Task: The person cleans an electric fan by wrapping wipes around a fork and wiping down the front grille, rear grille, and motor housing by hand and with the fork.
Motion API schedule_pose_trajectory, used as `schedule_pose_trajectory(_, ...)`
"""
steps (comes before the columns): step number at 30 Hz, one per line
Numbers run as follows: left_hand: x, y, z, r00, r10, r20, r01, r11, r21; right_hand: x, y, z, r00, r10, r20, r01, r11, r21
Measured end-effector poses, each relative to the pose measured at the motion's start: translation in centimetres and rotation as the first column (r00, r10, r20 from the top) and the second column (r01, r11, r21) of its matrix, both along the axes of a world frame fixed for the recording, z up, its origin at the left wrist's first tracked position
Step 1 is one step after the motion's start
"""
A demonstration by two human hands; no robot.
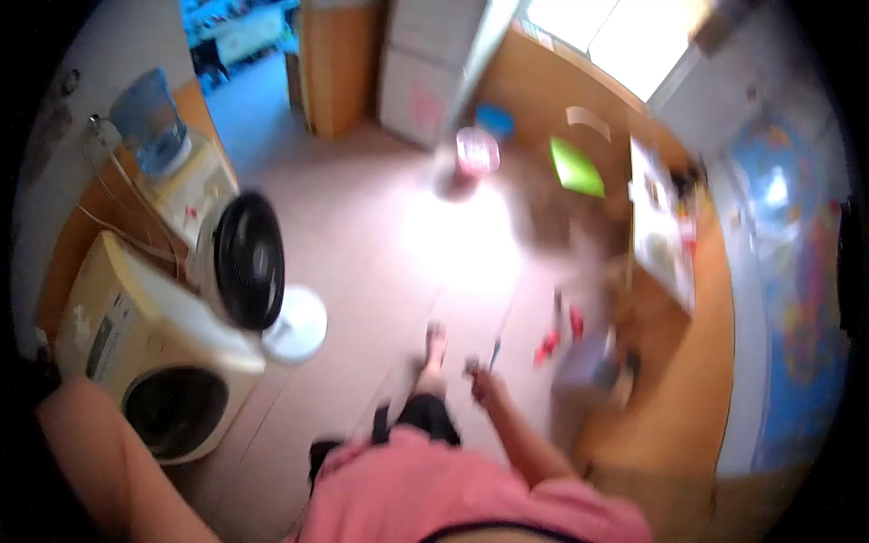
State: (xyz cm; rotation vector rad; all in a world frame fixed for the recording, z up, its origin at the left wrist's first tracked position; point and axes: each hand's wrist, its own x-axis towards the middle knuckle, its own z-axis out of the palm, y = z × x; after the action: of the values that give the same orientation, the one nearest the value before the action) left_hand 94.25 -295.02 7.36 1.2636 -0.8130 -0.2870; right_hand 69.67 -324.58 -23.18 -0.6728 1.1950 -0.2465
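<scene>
My right hand is in front of my body above the floor, its fingers closed. A thin stick-like thing with a bluish part juts up from it. A small dark piece shows beside the fingers; blur hides what kind of thing either is. My left arm reaches out to the left, past the front-loading washing machine. The left hand is lost beyond the dark edge of the view.
A fan on a white base stands near the washing machine, with a water dispenser behind it. Ahead are a fridge and a pink-topped stool. Red shoes lie on the floor at right, near a table.
</scene>
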Motion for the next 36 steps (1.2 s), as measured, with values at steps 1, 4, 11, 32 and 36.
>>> schedule_pose_trajectory(1,0.4,-3.5,-3.3,0.991,0.082,-0.109,-0.073,0.994,0.085,3.3,-6.0,-1.0,0.987,-0.085,0.133,0.081,0.996,0.034)
schedule_pose_trajectory(4,1.7,-12.2,-10.6,0.870,0.323,-0.373,-0.193,0.919,0.344,10.7,-18.4,-3.9,0.999,-0.001,-0.032,0.000,1.000,-0.015)
schedule_pose_trajectory(11,5.8,-26.5,-11.9,0.753,0.503,-0.425,-0.197,0.788,0.584,26.6,-42.7,-9.1,0.978,-0.179,0.107,0.189,0.976,-0.103)
schedule_pose_trajectory(32,-2.2,-17.2,-8.5,0.395,0.861,-0.320,-0.634,0.508,0.583,31.8,-23.8,9.6,0.681,0.698,0.219,-0.624,0.711,-0.325)
schedule_pose_trajectory(36,-15.7,-8.6,-5.7,0.200,0.931,-0.307,-0.798,0.336,0.500,32.2,-9.1,25.3,0.257,0.846,0.468,-0.448,0.533,-0.718)
